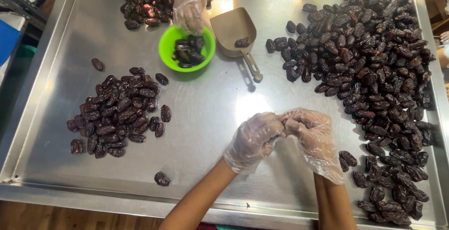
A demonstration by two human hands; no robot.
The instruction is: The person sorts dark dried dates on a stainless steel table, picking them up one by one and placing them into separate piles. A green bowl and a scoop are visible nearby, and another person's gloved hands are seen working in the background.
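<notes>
My left hand [253,139] and my right hand [312,134] wear thin clear plastic gloves and meet fingertip to fingertip over the steel table [210,103]. Their fingers are curled together; whatever is pinched between them is hidden by the gloves. A large heap of dark dates [374,71] lies just right of my right hand. A smaller pile of dates [117,113] lies to the left of my left hand. One stray date [162,179] sits near the front edge.
Another person's gloved hand [188,0] reaches into a green bowl [187,48] holding several dates at the back. A tan plastic scoop [236,31] with one date lies beside it. A third pile of dates [147,0] is at the back left.
</notes>
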